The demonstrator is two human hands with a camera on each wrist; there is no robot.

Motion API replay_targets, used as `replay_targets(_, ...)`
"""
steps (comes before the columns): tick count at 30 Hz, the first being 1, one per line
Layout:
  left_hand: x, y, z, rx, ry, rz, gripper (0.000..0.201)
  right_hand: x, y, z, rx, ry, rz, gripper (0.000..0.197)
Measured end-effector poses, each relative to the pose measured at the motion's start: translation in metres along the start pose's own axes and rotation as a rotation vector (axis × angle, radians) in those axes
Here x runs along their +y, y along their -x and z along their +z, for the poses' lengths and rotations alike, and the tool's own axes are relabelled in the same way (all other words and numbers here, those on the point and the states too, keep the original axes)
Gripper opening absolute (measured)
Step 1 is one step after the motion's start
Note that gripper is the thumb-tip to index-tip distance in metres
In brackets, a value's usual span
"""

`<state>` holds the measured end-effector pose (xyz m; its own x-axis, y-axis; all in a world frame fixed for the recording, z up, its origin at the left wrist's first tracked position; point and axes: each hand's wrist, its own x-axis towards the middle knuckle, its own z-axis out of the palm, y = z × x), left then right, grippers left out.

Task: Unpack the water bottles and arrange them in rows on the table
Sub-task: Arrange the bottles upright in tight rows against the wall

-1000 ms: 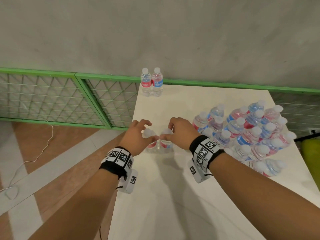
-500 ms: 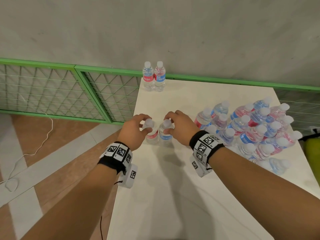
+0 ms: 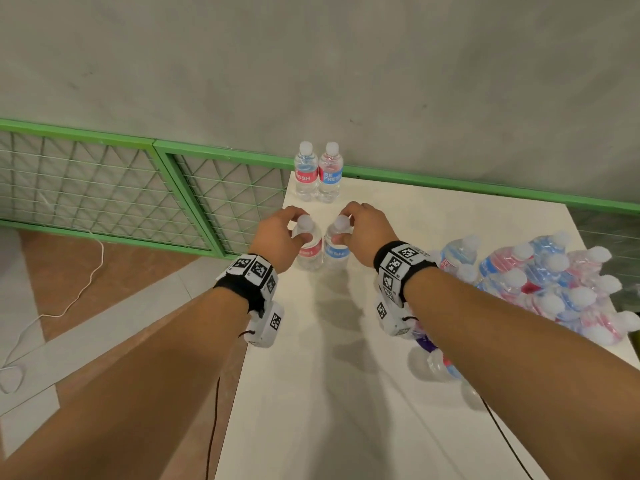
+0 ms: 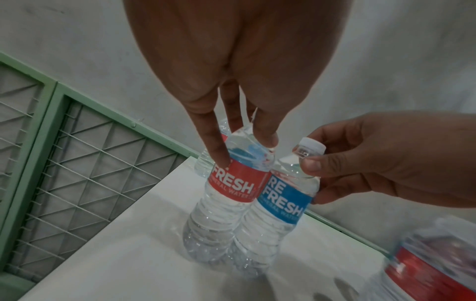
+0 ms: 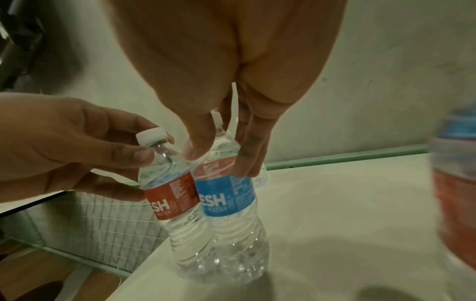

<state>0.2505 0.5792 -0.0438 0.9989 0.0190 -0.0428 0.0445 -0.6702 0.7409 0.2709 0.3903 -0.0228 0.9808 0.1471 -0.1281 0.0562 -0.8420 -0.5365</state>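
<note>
Two small clear water bottles stand upright side by side and touching on the white table [image 3: 346,393], near its left edge. My left hand [image 3: 282,233] holds the red-label bottle [image 3: 309,252] [image 4: 233,188] by its neck and shoulder. My right hand [image 3: 360,233] holds the blue-label bottle [image 3: 335,252] [image 5: 226,195] the same way. Just beyond them, at the far left corner, a red-label bottle [image 3: 306,174] and a blue-label bottle [image 3: 330,174] stand as a pair. The torn plastic pack of bottles [image 3: 540,285] lies to my right.
A grey wall rises right behind the table, with a green rail [image 3: 485,188] along the far edge. Left of the table are green mesh panels [image 3: 104,188] and a floor with a white cable [image 3: 79,289]. One loose bottle [image 3: 440,362] lies under my right forearm.
Both hands carried their bottles away from me towards the far pair, and the bottles now stand on the table just in front of that pair.
</note>
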Motion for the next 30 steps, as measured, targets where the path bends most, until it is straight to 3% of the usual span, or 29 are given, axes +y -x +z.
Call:
replay_targets(12, -0.002, -0.109, -0.003, 0.070, -0.146, 0.013, 0.041, -0.013, -0.096, -0.006, 0.020, -0.013, 0.001, 0.045)
replay_targets(30, -0.008, -0.145, -0.002, 0.080, -0.214, 0.036, 0.042, -0.009, -0.135, -0.003, 0.049, -0.008, -0.040, 0.046)
